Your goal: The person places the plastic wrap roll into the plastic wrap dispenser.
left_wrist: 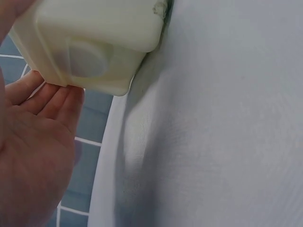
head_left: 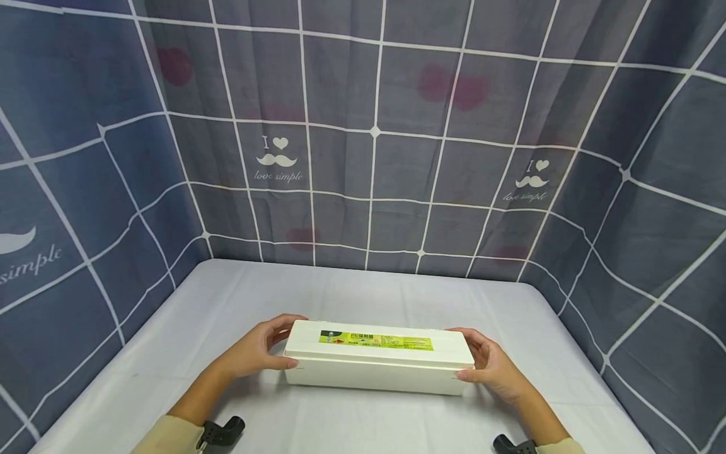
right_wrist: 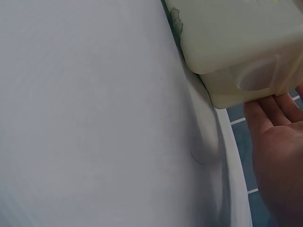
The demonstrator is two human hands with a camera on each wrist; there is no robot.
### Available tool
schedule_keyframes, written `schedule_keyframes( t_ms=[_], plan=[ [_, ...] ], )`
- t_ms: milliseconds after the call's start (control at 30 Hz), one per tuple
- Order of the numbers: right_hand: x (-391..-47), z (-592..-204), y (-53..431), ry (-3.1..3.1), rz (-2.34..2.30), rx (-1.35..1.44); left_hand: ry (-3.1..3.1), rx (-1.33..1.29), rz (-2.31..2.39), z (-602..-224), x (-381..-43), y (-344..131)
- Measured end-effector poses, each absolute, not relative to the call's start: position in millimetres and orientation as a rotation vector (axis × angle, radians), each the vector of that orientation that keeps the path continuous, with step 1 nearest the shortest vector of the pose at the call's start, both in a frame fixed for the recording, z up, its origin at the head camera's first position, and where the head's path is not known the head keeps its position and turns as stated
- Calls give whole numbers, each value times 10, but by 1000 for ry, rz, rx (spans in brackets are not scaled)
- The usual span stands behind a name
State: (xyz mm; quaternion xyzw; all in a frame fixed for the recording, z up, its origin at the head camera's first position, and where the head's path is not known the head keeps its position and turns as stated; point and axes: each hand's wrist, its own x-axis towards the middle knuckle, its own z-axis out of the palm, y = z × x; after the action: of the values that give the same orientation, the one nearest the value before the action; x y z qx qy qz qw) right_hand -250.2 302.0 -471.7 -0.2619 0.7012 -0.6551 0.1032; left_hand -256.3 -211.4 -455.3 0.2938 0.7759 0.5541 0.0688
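A long cream-white cling film box [head_left: 379, 374] lies crosswise before me in the head view, a green-yellow label [head_left: 375, 340] on its lid. My left hand [head_left: 255, 348] grips its left end, thumb at the front face and fingers behind. At the other end my right hand [head_left: 495, 367] holds it the same way. The left wrist view shows the box's end wall [left_wrist: 87, 59] with a round recess, fingertips against its far side. A matching recessed end [right_wrist: 258, 73] appears in the right wrist view. The lid is down, so the inside is hidden.
The box is on a table with a white cloth [head_left: 363, 293]. Dark blue-grey curtains [head_left: 340, 157] with white grid lines stand round the back and both sides. Each wrist carries a black strap-on camera mount [head_left: 224, 432].
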Motion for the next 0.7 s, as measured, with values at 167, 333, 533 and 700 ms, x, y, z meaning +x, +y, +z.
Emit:
schedule_keyframes(
  t_ms=[167, 333, 533, 700],
  plan=[
    [-2509, -4733, 3050, 2031, -1918, -779, 2289, 913, 1687, -4580, -2585, -2141],
    [-2509, -4728, 3062, 1973, -1922, -781, 2206, 915, 1714, -4587, -2590, -2168],
    [-2517, -4720, 3085, 1979, -1865, -806, 2182, 906, 1682, -4566, -2587, -2175],
    [-2518, -4726, 3108, 2048, -1789, -820, 2182, 906, 1650, -4550, -2582, -2172]
  ],
)
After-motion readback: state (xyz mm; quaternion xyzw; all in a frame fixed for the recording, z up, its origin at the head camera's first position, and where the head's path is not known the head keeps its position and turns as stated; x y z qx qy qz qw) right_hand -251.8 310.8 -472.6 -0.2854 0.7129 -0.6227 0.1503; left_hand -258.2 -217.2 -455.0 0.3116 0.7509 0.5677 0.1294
